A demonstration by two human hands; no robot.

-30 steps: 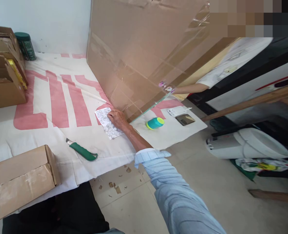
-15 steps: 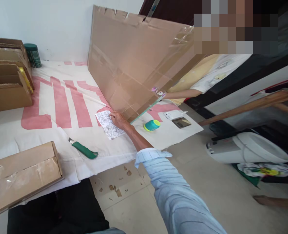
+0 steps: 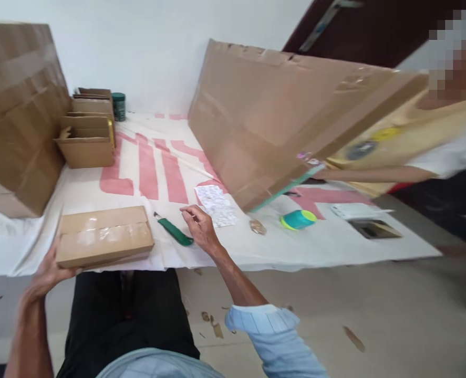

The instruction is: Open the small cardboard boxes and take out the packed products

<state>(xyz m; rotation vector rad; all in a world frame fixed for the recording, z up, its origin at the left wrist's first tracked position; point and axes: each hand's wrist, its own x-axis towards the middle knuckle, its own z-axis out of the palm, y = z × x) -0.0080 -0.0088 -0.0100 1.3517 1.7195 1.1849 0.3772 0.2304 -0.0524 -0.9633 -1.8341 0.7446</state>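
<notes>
Since the earlier frame the right hand (image 3: 201, 229) has come off the printed sheet (image 3: 217, 205) and drawn back toward the near edge of the cloth (image 3: 327, 244), and the left hand (image 3: 45, 273) has come into sight at the small box (image 3: 104, 235).

That right hand now hovers loosely curled, fingers apart and holding nothing, just right of the green-handled knife (image 3: 175, 232), which lies flat on the cloth between the small box and the sheet. Whether the fingertips touch the knife cannot be told. The left hand grips the near left corner of the small box, fingers spread against its side; the box sits flat at the near edge of the cloth.

Right of the sheet, a large cardboard sheet (image 3: 280, 115) stands tilted on its lower edge, with a co-worker's arm (image 3: 370, 174) reaching to it from the far right. Near its lower corner lie a small brown scrap (image 3: 257, 227) and a teal cup (image 3: 298, 219) on its side. Farther right are a white paper (image 3: 354, 210) and a dark flat piece (image 3: 374, 229).

At far left a big box (image 3: 16, 115) stands, with open cartons (image 3: 86, 131) and a green can (image 3: 118, 106) behind it by the wall.
</notes>
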